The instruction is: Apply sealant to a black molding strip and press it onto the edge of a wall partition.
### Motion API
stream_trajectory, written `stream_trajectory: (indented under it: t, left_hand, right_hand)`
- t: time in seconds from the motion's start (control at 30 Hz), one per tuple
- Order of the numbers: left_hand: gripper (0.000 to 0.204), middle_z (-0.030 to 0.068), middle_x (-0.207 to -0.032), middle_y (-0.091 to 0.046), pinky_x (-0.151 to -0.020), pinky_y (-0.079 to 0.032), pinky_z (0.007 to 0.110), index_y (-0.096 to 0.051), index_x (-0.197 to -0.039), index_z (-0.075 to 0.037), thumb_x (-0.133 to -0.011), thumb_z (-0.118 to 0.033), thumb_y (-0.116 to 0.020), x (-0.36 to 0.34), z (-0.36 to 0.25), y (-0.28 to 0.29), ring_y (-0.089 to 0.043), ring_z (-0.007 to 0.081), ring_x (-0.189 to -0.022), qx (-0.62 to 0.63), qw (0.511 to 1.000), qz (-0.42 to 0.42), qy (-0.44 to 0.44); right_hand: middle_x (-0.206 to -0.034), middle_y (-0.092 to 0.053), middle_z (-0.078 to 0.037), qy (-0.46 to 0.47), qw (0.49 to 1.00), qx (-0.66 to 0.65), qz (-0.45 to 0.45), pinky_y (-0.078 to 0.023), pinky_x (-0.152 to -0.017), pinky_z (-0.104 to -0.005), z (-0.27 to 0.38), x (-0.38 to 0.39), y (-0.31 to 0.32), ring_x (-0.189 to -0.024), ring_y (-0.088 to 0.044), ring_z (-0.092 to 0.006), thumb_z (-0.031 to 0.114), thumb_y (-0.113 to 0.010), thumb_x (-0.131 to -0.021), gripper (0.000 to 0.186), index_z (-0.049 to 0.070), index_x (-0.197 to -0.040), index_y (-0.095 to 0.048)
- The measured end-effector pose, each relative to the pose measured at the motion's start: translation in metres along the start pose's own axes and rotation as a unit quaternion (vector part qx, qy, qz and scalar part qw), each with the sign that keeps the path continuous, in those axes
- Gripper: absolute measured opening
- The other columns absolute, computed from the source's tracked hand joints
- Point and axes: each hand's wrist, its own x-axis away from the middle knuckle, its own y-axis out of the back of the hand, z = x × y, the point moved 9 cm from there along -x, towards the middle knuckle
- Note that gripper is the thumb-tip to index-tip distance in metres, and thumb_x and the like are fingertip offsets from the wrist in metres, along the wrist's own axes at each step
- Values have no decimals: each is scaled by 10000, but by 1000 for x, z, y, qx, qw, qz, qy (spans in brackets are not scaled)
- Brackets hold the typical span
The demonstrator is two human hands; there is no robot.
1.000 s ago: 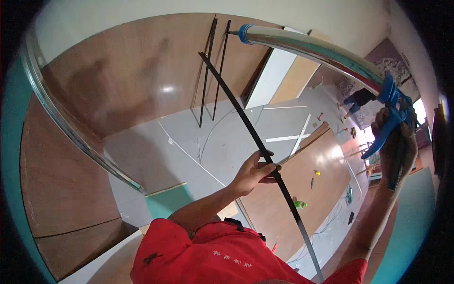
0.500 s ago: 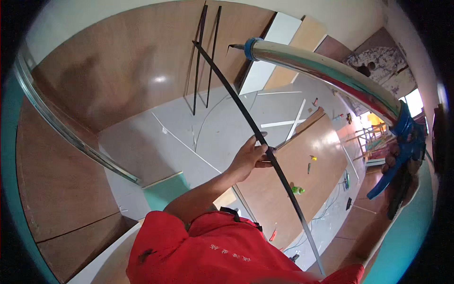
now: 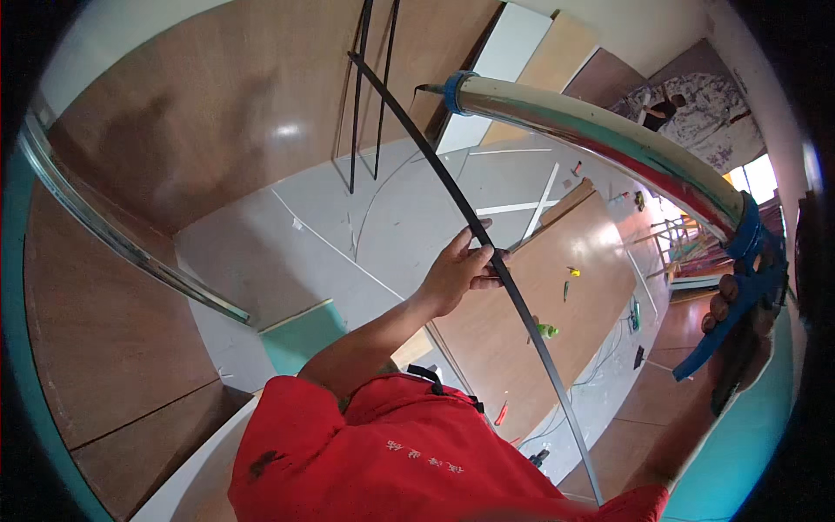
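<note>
The left hand (image 3: 457,274) pinches a long black strip (image 3: 487,252) held aloft and unfixed, while the right hand (image 3: 739,309) clasps blue tape (image 3: 739,291) at the chrome tube (image 3: 609,135), seemingly mid-wrap.

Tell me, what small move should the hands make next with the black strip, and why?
Probably the left hand should steady the black strip and bring it nearer the pipe. The strip stands apart from the pipe, pinched only at its middle, while the right hand grips the blue clamp at the pipe's end.
</note>
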Motion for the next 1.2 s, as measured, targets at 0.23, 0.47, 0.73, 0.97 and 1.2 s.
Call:
stream_trajectory:
  t: [0.23,0.47,0.73,0.97,1.2]
  left_hand:
    - [489,208,-1255,-590,-924,-582,414,-219,-1513,-89,-1074,-178,-415,0,0,1,-663,289,-1074,-4,1000,4,0]
    - [524,217,-1246,-589,-914,-586,402,-205,-1527,-92,-1066,-178,-438,-1,1,1,-667,269,-1060,-2,1000,-3,7]
    - [562,203,-1217,-603,-915,-586,394,-190,-1538,-97,-1062,-216,-465,-2,2,2,-669,245,-1049,-22,1000,-1,7]
    - [570,187,-1210,-614,-925,-589,391,-182,-1540,-95,-1063,-226,-464,-6,7,6,-673,246,-1044,-17,1000,2,6]
    - [547,191,-1210,-620,-927,-589,400,-189,-1538,-96,-1064,-189,-447,-7,8,9,-674,251,-1050,-25,1000,-5,11]
  right_hand:
    - [-1185,-475,-188,-10,1000,-27,11,-558,-855,-427,-4,-4,-9,-968,-562,-260,141,-559,-996,682,44,-1541,-161]
    - [-1190,-504,-211,-1,1000,-28,8,-552,-833,-440,-7,-13,-13,-951,-577,-286,155,-565,-982,658,19,-1514,-202]
    - [-1157,-534,-212,-13,1000,-10,-20,-542,-781,-434,-11,-20,-10,-916,-589,-300,178,-598,-949,684,-55,-1471,-223]
    - [-1129,-539,-200,-35,999,-1,-19,-542,-780,-423,-18,-30,-14,-908,-585,-291,191,-597,-949,675,-52,-1464,-235]
    - [-1110,-539,-179,-36,999,19,-15,-534,-764,-401,-20,-35,-16,-883,-576,-269,207,-601,-949,648,-36,-1451,-271]
